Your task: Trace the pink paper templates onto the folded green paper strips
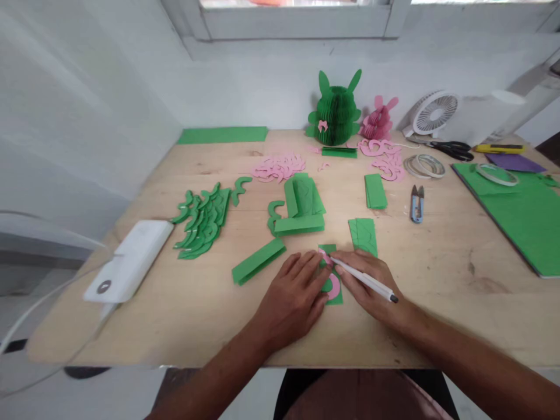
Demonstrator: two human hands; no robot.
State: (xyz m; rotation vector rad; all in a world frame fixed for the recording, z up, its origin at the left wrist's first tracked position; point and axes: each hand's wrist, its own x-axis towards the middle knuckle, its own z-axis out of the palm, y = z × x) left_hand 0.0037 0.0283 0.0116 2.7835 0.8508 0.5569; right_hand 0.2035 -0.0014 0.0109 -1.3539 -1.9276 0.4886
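My right hand (366, 280) grips a white pen (367, 281) with a dark end, its tip down at a pink curved paper cutout (333, 287). The cutout lies on a small green paper strip (336, 300) near the table's front edge. My left hand (295, 300) lies flat with fingers stretched out, pressing on the left side of the cutout and strip and hiding part of both. Left of it rests a folded green paper strip (258, 261). Just beyond my right hand are green paper pieces with drawn lines (363, 235).
Overlapping green cutouts (205, 224) and a white power bank (129, 261) with a cable lie left. Behind are pink cutouts (280, 167) and a green honeycomb paper figure (336, 114). Thread snips (417, 205), tape rolls (431, 166), black-handled scissors (452, 150) and green sheets (520, 221) lie right.
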